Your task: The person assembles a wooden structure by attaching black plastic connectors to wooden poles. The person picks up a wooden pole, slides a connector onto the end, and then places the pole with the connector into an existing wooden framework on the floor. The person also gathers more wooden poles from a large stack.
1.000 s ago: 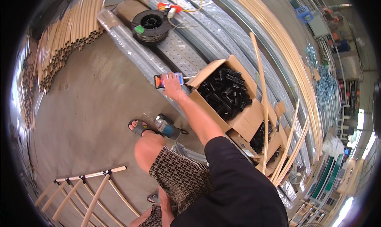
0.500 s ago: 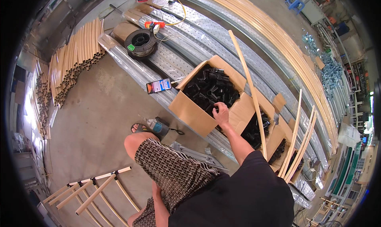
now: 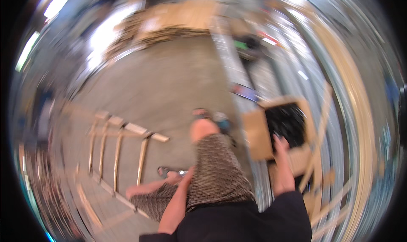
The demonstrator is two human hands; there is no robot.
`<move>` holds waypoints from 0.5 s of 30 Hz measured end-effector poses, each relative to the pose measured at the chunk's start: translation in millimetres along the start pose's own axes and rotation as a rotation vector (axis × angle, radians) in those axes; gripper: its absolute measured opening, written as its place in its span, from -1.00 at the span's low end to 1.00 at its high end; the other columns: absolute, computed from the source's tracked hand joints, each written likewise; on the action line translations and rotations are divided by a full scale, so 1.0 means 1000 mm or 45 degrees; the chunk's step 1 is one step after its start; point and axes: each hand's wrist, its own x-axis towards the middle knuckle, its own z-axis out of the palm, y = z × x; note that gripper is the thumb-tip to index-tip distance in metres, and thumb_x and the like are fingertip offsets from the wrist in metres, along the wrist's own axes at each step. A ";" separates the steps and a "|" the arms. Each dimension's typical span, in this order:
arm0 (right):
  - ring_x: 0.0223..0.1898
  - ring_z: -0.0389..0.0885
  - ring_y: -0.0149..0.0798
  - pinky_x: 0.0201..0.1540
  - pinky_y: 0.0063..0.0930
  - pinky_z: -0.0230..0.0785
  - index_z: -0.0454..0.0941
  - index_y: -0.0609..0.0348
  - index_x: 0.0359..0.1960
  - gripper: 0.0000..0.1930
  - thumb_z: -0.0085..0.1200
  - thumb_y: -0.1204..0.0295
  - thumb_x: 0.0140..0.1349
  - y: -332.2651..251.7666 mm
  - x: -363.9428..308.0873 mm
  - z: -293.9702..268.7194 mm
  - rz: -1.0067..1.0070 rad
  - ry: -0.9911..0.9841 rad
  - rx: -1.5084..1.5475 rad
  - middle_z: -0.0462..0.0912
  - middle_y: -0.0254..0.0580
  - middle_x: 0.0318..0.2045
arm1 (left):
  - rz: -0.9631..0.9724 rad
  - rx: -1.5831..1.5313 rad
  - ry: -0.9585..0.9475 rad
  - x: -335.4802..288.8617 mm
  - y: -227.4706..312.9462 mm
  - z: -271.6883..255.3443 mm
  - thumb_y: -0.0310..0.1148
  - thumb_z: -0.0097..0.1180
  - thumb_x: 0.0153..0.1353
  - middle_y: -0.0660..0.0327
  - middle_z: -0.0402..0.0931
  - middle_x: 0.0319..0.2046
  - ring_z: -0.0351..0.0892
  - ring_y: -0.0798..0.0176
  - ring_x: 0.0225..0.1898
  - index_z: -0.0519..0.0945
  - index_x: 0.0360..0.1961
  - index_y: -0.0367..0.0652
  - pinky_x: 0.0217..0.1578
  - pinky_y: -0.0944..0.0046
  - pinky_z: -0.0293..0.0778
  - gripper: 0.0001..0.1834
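Note:
My right hand (image 3: 281, 145) is at the near edge of an open cardboard box (image 3: 257, 135), beside the black plastic fittings (image 3: 287, 122) inside it. Motion smears its fingers, so I cannot make out whether they hold a fitting. Down by my legs, my left hand (image 3: 186, 177) is next to my patterned shorts, close to a sandalled foot. A small shiny patch shows near it, too blurred to name, and its fingers are mostly hidden. Left of my legs lies a frame of pale tubes (image 3: 143, 159) joined with dark fittings.
A phone (image 3: 245, 92) rests on the wrapped metal lengths left of the box. Beyond it is a dark spool (image 3: 251, 47). A pale tube (image 3: 321, 125) slants across the box's right side. Stacked tan tubes (image 3: 180, 17) lie at the far end. A blue-grey tool (image 3: 221, 121) stands by my foot.
The view has swung left, blurring the scene and bringing the tube frame further in. My right hand has drawn back toward the box's near edge. More of my left forearm shows.

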 end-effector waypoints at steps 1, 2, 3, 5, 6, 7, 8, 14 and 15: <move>-0.48 0.51 -0.28 -0.43 -0.31 0.35 0.57 0.17 -0.35 -0.62 0.32 0.08 0.13 0.008 0.010 0.004 -0.032 -0.129 -0.056 0.58 -0.21 -0.51 | 0.029 -0.050 0.080 -0.001 -0.007 0.017 -0.16 -0.12 0.38 -0.03 0.51 0.12 0.47 0.01 0.15 0.49 0.18 -0.25 0.16 0.05 0.34 -0.52; -0.65 0.40 -0.37 -0.61 -0.40 0.24 0.54 0.15 -0.44 -0.63 0.31 0.09 0.16 0.034 0.017 -0.031 -0.019 -0.096 -0.033 0.51 -0.31 -0.64 | 0.140 -0.065 0.059 0.047 0.016 0.031 -0.15 -0.13 0.38 -0.04 0.51 0.13 0.47 0.01 0.16 0.49 0.18 -0.24 0.17 0.05 0.33 -0.51; -0.83 0.29 -0.46 -0.79 -0.49 0.13 0.51 0.13 -0.53 -0.62 0.29 0.10 0.20 0.043 0.034 -0.039 -0.058 -0.173 -0.074 0.44 -0.40 -0.76 | 0.206 -0.093 0.053 0.066 0.023 0.047 -0.13 -0.14 0.39 -0.04 0.51 0.14 0.47 0.01 0.17 0.50 0.18 -0.23 0.18 0.04 0.33 -0.50; -0.79 0.33 -0.44 -0.74 -0.52 0.15 0.35 0.04 -0.64 -0.56 0.27 0.12 0.23 0.088 0.029 -0.062 -0.048 -0.176 0.175 0.38 -0.42 -0.77 | 0.319 0.229 -0.098 0.060 0.083 0.047 -0.15 -0.08 0.34 -0.13 0.57 0.01 0.55 -0.11 0.07 0.54 0.13 -0.21 0.09 0.00 0.40 -0.53; -0.71 0.40 -0.42 -0.69 -0.55 0.19 0.39 0.07 -0.56 -0.63 0.26 0.19 0.25 0.110 0.048 -0.082 -0.008 -0.312 0.235 0.42 -0.38 -0.70 | 0.302 0.312 -0.159 0.049 0.128 0.045 -0.15 -0.06 0.33 -0.15 0.59 -0.05 0.57 -0.14 0.02 0.56 0.10 -0.21 0.04 -0.02 0.43 -0.55; -0.67 0.44 -0.42 -0.66 -0.56 0.23 0.40 0.09 -0.50 -0.67 0.27 0.22 0.25 0.103 0.044 -0.079 0.018 -0.438 0.314 0.46 -0.35 -0.64 | 0.234 0.392 -0.200 0.028 0.139 0.045 -0.14 -0.04 0.31 -0.18 0.61 -0.11 0.59 -0.18 -0.03 0.58 0.06 -0.21 -0.01 -0.03 0.46 -0.56; -0.63 0.48 -0.42 -0.63 -0.57 0.27 0.40 0.11 -0.44 -0.70 0.27 0.26 0.25 0.096 0.027 -0.078 0.057 -0.563 0.395 0.49 -0.32 -0.59 | 0.200 0.423 -0.149 0.022 0.125 0.048 -0.14 -0.05 0.32 -0.16 0.61 -0.11 0.60 -0.18 -0.03 0.57 0.08 -0.15 -0.03 -0.04 0.46 -0.57; -0.46 0.61 -0.37 -0.51 -0.57 0.43 0.38 0.35 0.10 -0.49 0.29 0.34 0.22 0.059 0.024 -0.085 0.157 -0.386 0.063 0.59 -0.25 -0.43 | 0.167 0.423 -0.083 0.028 0.127 0.057 -0.06 -0.03 0.31 -0.05 0.64 -0.11 0.62 -0.12 -0.05 0.58 0.09 -0.06 -0.05 -0.03 0.47 -0.55; -0.50 0.57 -0.37 -0.54 -0.56 0.40 0.32 0.36 0.15 -0.43 0.30 0.38 0.20 0.057 0.030 -0.083 0.188 -0.363 0.016 0.56 -0.24 -0.44 | 0.154 0.441 -0.081 0.027 0.135 0.056 -0.05 -0.03 0.30 -0.04 0.64 -0.11 0.62 -0.12 -0.05 0.58 0.08 -0.05 -0.04 -0.03 0.47 -0.55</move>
